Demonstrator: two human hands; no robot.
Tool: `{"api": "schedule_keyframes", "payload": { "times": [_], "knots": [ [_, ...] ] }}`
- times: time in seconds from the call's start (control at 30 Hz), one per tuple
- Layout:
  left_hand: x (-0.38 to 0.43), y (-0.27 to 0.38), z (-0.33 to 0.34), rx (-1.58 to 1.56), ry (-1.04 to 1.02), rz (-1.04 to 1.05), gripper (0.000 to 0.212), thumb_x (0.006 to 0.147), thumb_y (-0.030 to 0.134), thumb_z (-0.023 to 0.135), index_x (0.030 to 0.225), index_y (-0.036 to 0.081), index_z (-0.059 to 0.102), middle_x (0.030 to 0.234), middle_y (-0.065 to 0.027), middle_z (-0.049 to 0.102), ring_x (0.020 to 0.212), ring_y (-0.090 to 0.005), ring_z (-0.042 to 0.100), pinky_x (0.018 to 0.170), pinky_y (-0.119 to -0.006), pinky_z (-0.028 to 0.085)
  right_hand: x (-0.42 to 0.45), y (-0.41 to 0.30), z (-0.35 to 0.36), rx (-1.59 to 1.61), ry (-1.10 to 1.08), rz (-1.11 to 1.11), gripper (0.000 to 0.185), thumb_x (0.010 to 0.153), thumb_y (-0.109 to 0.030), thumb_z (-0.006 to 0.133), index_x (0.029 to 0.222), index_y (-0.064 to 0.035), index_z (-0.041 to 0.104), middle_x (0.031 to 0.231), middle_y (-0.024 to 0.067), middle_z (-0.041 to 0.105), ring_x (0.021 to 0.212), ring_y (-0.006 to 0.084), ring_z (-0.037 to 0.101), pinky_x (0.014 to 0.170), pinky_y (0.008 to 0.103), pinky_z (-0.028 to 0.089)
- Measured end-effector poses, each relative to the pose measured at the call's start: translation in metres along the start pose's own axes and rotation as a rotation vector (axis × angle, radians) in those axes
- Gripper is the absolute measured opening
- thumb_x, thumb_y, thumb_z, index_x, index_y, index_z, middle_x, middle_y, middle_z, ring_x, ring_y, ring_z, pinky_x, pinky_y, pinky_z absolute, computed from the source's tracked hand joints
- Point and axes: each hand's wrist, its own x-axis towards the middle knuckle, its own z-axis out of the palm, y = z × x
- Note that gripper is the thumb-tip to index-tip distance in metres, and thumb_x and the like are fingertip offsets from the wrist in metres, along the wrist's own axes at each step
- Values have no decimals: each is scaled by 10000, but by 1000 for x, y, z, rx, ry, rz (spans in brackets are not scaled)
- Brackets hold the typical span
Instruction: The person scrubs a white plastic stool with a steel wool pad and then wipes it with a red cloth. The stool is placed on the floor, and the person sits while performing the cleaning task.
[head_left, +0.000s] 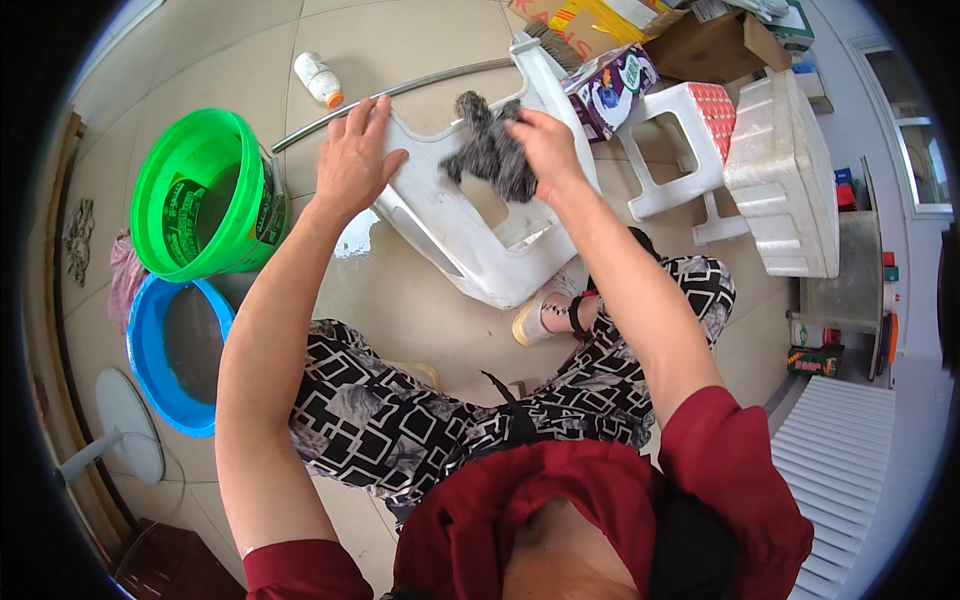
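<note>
A white plastic stool (480, 247) lies on its side on the tiled floor before me. My left hand (356, 154) rests on the end of one of its legs, fingers spread, holding no loose thing. In my right hand (551, 154) is a dark grey cloth (495, 150), bunched up and slightly blurred, over the stool's side. The cloth covers part of an opening in the stool. Behind the stool lies a long metal pole (420, 82), with a white bottle (319, 77) with an orange cap beyond it.
At the left stand a green bucket (251, 150) and a blue basin (139, 352), both with murky water. Another white stool (667, 142), a purple printed carton (611, 90) and a white foam box (784, 176) stand at the right. Water (356, 236) wets the floor beside the stool.
</note>
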Motion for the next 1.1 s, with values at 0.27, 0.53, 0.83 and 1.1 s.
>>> {"api": "schedule_keyframes", "payload": {
  "times": [0.27, 0.53, 0.83, 1.1],
  "knots": [
    [-1, 2, -2, -13, 6, 25, 707, 787, 264, 688, 1390, 86, 364, 1344, -83, 421, 1130, -331, 454, 897, -434, 440, -45, -10, 53, -1530, -400, -611, 391, 772, -311, 643, 1122, -137, 637, 1133, 165, 527, 1062, 354, 509, 854, 434, 486],
    [3, 6, -3, -24, -22, 9, 693, 799, 278, 677, 1387, 85, 366, 1348, -72, 405, 1133, -320, 444, 894, -435, 436, 6, -25, 3, -1630, -133, -450, 333, 804, -236, 628, 1122, -138, 618, 1118, 177, 530, 1064, 350, 530, 831, 452, 497],
    [-3, 7, -4, -26, -31, -29, 697, 791, 264, 685, 1388, 92, 368, 1361, -68, 397, 1135, -314, 442, 887, -443, 428, -35, -1, 30, -1673, -480, -821, 296, 771, -116, 584, 1065, -119, 609, 979, 159, 543, 965, 346, 553, 766, 423, 514],
    [7, 12, -5, -53, -54, -32, 706, 791, 243, 682, 1393, 75, 355, 1368, -95, 393, 1152, -333, 433, 928, -439, 407, 21, -40, -28, -1705, -81, -446, 279, 814, -104, 506, 1064, -129, 630, 1047, 178, 564, 1023, 352, 533, 843, 432, 487]
  ]
}}
